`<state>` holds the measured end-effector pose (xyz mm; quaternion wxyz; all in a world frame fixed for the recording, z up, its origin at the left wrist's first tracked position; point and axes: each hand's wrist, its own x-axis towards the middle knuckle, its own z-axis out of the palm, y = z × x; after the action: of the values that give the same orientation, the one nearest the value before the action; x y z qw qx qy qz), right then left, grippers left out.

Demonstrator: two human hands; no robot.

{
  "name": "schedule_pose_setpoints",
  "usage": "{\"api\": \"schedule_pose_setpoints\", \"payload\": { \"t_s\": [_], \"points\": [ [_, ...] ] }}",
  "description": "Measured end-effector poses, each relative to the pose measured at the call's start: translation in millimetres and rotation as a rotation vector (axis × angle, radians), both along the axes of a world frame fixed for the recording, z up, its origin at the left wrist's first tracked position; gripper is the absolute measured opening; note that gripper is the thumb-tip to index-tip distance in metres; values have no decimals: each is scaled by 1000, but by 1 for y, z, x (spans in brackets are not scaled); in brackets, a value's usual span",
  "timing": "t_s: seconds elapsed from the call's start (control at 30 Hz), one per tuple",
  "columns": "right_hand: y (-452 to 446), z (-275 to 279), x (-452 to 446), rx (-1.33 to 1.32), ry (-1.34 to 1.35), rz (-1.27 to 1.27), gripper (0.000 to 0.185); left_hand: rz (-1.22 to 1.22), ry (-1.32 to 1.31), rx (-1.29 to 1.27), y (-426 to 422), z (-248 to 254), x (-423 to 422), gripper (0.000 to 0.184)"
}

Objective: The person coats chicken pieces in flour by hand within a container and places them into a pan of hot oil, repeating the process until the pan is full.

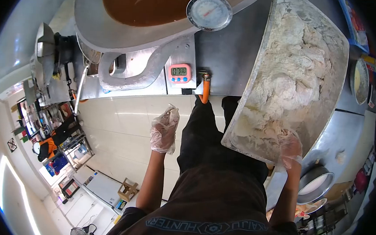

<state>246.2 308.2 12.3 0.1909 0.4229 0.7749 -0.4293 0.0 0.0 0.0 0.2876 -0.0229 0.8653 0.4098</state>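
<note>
My right hand, in a clear plastic glove, is down in the near end of a large metal tray. Its curled fingers are at a flour-coated piece, with the fingertips partly hidden in the flour. Lumpy pieces thickly coated in white flour fill the middle and far part of the tray. My left hand, also gloved and dusted with flour, hangs over the floor left of my legs. It is loosely bent, with nothing visible in it.
A wide pan of brown liquid stands at the back left, with a dial thermometer at its rim. A pink timer and an orange hose are near the counter edge. A metal bowl sits at right.
</note>
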Motion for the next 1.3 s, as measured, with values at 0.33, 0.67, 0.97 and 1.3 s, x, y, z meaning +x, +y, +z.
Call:
{"api": "schedule_pose_setpoints", "payload": {
  "t_s": [0.33, 0.67, 0.97, 1.3],
  "points": [
    [-3, -3, 5, 205, 91, 118, 22, 45, -59, 115, -11, -4, -3, 33],
    [14, -31, 41, 355, 302, 122, 28, -8, 83, 83, -31, -20, 2, 34],
    [-6, -35, -6, 421, -464, 546, 23, 17, 70, 82, -44, 5, 4, 33],
    [-14, -39, -30, 322, -316, 192, 32, -42, 149, 13, -47, 20, 3, 30]
  ]
}}
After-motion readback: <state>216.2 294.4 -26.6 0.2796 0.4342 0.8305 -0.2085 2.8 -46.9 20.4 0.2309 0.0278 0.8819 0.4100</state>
